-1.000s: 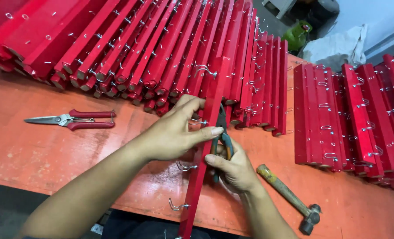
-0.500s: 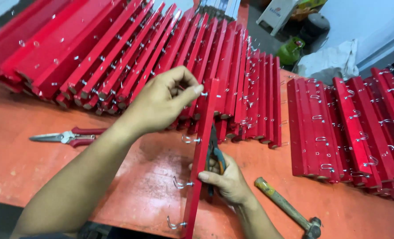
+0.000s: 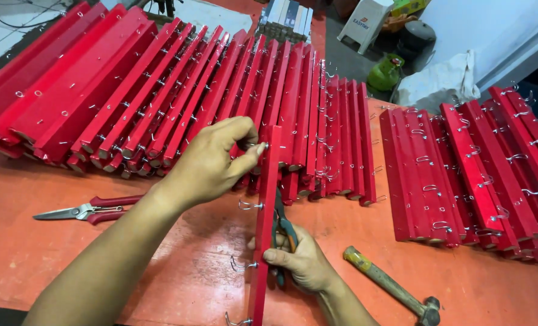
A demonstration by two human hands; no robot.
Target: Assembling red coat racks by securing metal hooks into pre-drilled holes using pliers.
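Left grip pinched a hook atop the red board standing on edge on the tabletop, right grip clenched board and pliers, mid hook-fitting

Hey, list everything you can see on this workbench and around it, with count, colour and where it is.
red board: one, red, stood on edge at centre front, wire hooks along its side
stacked boards: many, red, leaning in a row across the back left and centre
finished boards: many, red with hooks, stacked at right
pliers: one, dark handles, against the red board
snips: one, red handles, lying at left
hammer: one, wooden handle, lying front right
workbench: one, orange-red, under everything
gas cylinder: one, green, on the floor behind
left hand: pinching a hook at the board's top
right hand: gripping the pliers beside the board
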